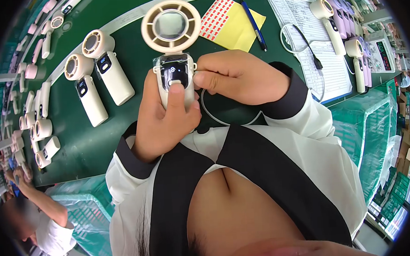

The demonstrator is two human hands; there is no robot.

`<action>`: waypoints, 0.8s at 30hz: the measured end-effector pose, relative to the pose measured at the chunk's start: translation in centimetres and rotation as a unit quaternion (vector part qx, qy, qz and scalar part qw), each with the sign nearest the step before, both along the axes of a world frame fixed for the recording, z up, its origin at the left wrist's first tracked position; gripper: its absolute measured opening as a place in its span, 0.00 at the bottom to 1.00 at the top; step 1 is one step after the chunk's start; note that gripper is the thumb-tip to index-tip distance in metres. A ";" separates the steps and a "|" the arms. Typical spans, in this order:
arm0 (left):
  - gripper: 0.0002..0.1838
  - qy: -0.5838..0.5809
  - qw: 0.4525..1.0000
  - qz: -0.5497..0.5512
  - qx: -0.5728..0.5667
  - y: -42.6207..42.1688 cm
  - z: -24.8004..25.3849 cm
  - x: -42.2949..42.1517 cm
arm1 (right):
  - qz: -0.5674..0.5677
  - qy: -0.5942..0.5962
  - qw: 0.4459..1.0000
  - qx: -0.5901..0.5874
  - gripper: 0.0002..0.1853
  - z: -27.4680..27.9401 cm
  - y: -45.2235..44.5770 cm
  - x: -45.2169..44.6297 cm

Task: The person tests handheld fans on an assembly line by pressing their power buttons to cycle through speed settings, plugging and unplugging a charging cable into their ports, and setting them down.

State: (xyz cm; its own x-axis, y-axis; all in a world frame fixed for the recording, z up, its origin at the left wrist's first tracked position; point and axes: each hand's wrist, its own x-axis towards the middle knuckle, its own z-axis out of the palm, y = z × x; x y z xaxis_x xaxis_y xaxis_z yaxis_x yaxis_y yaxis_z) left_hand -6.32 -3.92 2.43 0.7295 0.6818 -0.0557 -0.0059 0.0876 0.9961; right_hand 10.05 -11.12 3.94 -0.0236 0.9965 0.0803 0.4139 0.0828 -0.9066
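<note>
My left hand (167, 116) is wrapped round the handle of a cream handheld fan (172, 27), its thumb pressed on the front button below a lit dark display. The round fan head points up, away from my body. At the right side of the handle, my right hand (239, 77) is closed in a pinch by the fan's edge. A white cable (221, 121) loops down from its fingertips and passes under the wrist; the plug end is hidden by the fingers. Left of my hands lie two more cream fans (116, 79) (91, 101) with lit displays.
A yellow pad with red arrow stickers (244, 28) and a blue pen (254, 25) lie beyond my right hand. Printed sheets (296, 16) carry another cable (308, 44). Several fans and a meter (381, 51) stand right. Green crates (86, 199) flank me; a co-worker (48, 224) is at left.
</note>
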 end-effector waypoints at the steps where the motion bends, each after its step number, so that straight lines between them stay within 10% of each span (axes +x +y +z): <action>1: 0.16 0.009 1.000 -0.007 -0.024 0.1 0.2 0.0 | -0.010 -0.020 1.000 0.015 0.13 -0.1 0.1 -0.1; 13: 0.15 -0.146 0.974 0.016 -0.174 0.9 1.3 3.6 | -0.141 0.045 0.989 -0.004 0.09 0.5 -0.7 2.0; 15: 0.13 -0.161 0.971 0.014 -0.176 3.5 1.7 6.8 | -0.153 -0.113 0.981 0.031 0.09 -0.5 -0.7 1.8; 20: 0.20 0.049 0.992 -0.009 0.114 9.0 3.7 16.9 | -0.139 -0.319 0.934 0.082 0.11 -2.2 -0.2 -0.5; 22: 0.24 0.249 0.874 -0.036 0.416 14.0 0.5 24.9 | -0.053 -0.295 0.951 0.076 0.10 -2.9 -0.3 -0.9; 24: 0.26 0.217 0.911 0.025 0.349 15.7 -0.8 29.0 | -0.032 -0.267 0.960 0.072 0.10 -3.9 -0.1 -0.4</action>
State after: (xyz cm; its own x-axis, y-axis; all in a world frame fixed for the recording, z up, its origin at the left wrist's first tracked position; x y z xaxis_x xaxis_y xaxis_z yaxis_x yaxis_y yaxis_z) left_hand 22.71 11.78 1.66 0.7091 0.6935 0.1272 0.4158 -0.5570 0.7189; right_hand 9.62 -11.22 0.05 -0.0384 0.9769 0.2102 0.8252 0.1496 -0.5446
